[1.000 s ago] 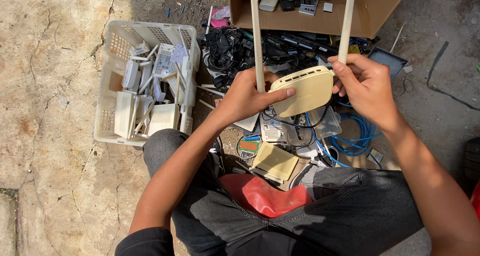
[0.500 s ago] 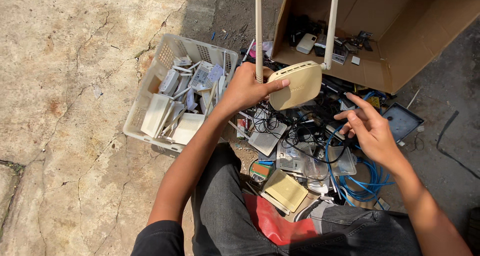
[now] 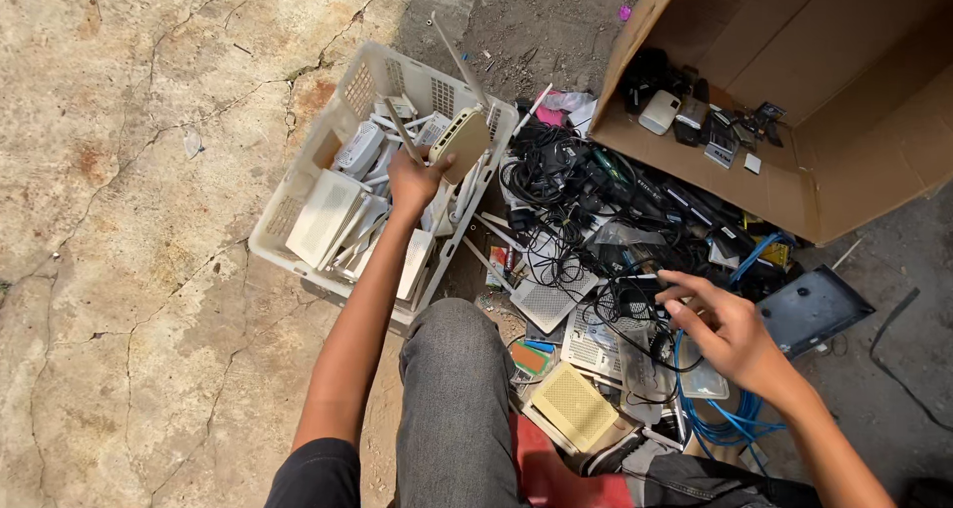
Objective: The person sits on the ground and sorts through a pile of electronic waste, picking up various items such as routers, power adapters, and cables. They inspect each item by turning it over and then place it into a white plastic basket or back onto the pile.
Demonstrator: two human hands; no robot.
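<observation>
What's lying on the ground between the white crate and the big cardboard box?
In the head view, between the white plastic crate and the cardboard box lies a tangled heap of black cables and adapters, with a pink scrap at its far edge.

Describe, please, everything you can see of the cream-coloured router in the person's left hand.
The router is a small, flat, cream-yellow box of what looks like plastic, with rounded corners and two thin pale antennas, both blurred. The left hand grips it by its lower edge, thumb against its face, and holds it tilted above the white plastic crate, over the pale routers piled inside. I cannot tell whether it touches the crate's far rim or the devices beneath.
</observation>
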